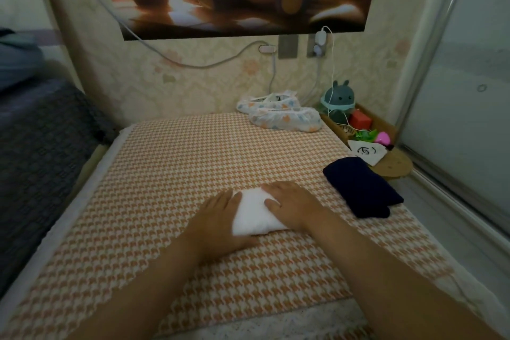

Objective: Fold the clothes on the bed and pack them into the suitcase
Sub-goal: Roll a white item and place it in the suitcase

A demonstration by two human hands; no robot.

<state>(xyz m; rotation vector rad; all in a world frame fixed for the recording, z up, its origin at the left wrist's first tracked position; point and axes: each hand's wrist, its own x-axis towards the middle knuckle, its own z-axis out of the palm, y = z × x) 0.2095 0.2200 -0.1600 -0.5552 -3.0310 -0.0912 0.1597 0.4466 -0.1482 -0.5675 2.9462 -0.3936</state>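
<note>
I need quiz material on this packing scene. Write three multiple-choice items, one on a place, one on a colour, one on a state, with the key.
1. Where is the dark folded garment? A. Right of the white garment. B. On top of it. C. Left of it.
2. What colour is the garment under the left hand and right hand? A. Red. B. White. C. Green.
3. How do both hands lie? A. Raised. B. Fisted. C. Flat, pressing the garment.
Key: 1 A, it lies apart on the right; 2 B, plain white cloth; 3 C, fingers straight.
</note>
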